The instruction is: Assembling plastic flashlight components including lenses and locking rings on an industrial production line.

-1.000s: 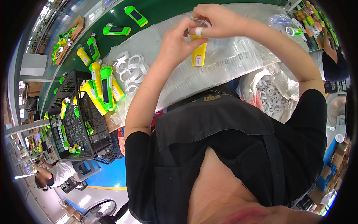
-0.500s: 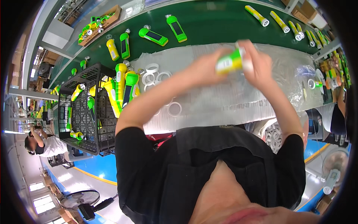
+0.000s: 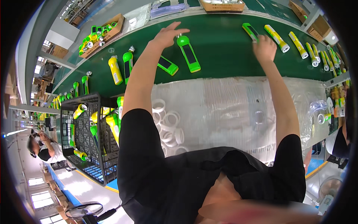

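My left hand (image 3: 168, 36) is over the green belt (image 3: 220, 48), fingers apart and nothing held. Just beside its fingertips lies a green flashlight (image 3: 189, 55) with a dark panel. Another green flashlight (image 3: 168, 66) lies partly behind my left forearm. Farther right, my right hand (image 3: 265, 49) is closed around the near end of a green and yellow flashlight (image 3: 250, 31) on the belt. Its far end sticks out past my fingers, and the head end is hidden by the hand. White rings (image 3: 171, 119) lie on the plastic-covered table (image 3: 216, 112) in front of me.
A black crate (image 3: 97, 140) holding several flashlights stands at the left. More flashlights (image 3: 276, 38) lie along the belt on both sides. A cardboard box (image 3: 112, 31) of green and yellow parts is at the far left; another box (image 3: 223, 6) sits behind the belt.
My hands have parted and reached forward from above the table to the belt. The flashlight held between them is now at the belt in my right hand; my left hand has let go.
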